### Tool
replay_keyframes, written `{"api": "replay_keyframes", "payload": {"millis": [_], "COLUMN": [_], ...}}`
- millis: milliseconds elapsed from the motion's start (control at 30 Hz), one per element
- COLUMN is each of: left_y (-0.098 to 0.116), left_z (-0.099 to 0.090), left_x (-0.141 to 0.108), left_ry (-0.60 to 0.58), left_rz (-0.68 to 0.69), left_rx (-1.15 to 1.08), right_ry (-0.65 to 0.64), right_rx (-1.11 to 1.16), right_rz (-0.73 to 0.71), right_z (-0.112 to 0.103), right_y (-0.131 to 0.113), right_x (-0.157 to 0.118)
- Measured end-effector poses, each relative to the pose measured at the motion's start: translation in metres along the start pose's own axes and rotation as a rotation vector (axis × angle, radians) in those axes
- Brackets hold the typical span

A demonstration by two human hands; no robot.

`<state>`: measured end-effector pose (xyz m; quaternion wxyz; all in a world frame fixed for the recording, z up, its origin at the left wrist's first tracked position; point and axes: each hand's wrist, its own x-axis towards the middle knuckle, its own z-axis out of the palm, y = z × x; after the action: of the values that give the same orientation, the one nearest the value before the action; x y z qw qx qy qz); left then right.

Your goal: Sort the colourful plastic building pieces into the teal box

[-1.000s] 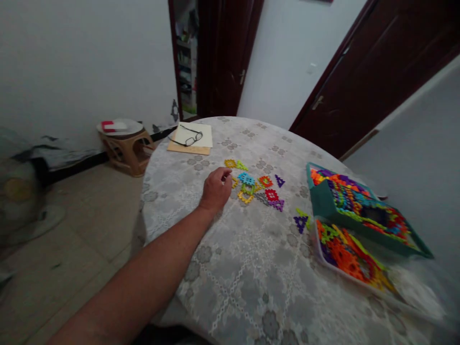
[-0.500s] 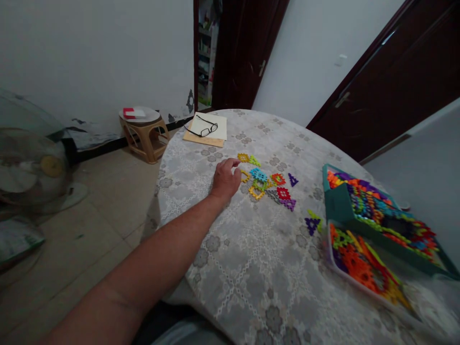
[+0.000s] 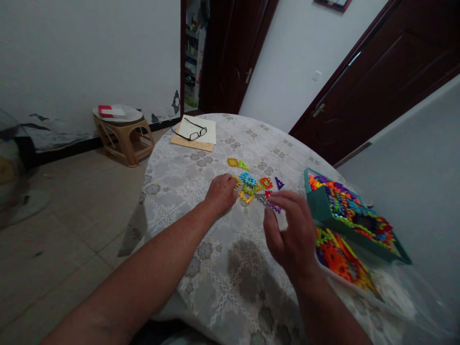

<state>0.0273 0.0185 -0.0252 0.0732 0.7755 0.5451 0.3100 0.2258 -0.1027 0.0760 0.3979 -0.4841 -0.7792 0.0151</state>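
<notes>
My left hand (image 3: 222,192) rests on the table with its fingers curled onto the edge of a yellow interlocking plastic building piece (image 3: 237,181), which the fingertips partly cover. Right beside it lies a loose group of pieces: a light blue piece (image 3: 247,178), a yellow square frame (image 3: 246,197), a green piece (image 3: 249,189), a grey piece (image 3: 261,198) and an orange-red square (image 3: 266,182). My right hand (image 3: 293,230) hovers above the table, thumb and fingers apart, holding nothing. It hides part of a red piece (image 3: 268,193) and a purple piece (image 3: 276,209).
Farther back lie a gold piece (image 3: 233,162), a lime triangle (image 3: 244,165) and a purple triangle (image 3: 279,183). A teal box (image 3: 319,207) and a clear tray (image 3: 354,283) of pieces stand at right. Eyeglasses (image 3: 194,136) lie on paper (image 3: 210,130) at the far left edge.
My right hand has come into view from the lower right and reached over the table. My left hand's fingers have closed onto the yellow piece. The whole view has shifted slightly to the right.
</notes>
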Motion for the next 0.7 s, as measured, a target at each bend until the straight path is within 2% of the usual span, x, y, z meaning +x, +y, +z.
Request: {"api": "replay_keyframes", "payload": {"millis": [67,167,233,333,467,700], "left_y": [0.001,0.002,0.003,0.003,0.002,0.0], "left_z": [0.001,0.002,0.002,0.001,0.0,-0.002], "left_x": [0.002,0.003,0.003,0.002,0.001,0.003], "left_ry": [-0.018,-0.04,-0.041,-0.028,-0.021,-0.017], "left_rz": [0.023,0.058,0.062,0.069,0.085,0.128], "left_rx": [-0.019,-0.054,-0.071,-0.104,-0.122,-0.114], "right_ry": [0.03,-0.049,-0.092,-0.091,-0.081,-0.094], "right_rx": [-0.041,-0.128,-0.199,-0.291,-0.322,-0.287], "right_rz": [0.037,0.073,0.069,0.074,0.093,0.126], "right_z": [0.02,0.058,0.083,0.11,0.122,0.117], "right_y": [0.023,0.068,0.091,0.106,0.106,0.106], "right_x": [0.019,0.039,0.041,0.033,0.02,0.019]}}
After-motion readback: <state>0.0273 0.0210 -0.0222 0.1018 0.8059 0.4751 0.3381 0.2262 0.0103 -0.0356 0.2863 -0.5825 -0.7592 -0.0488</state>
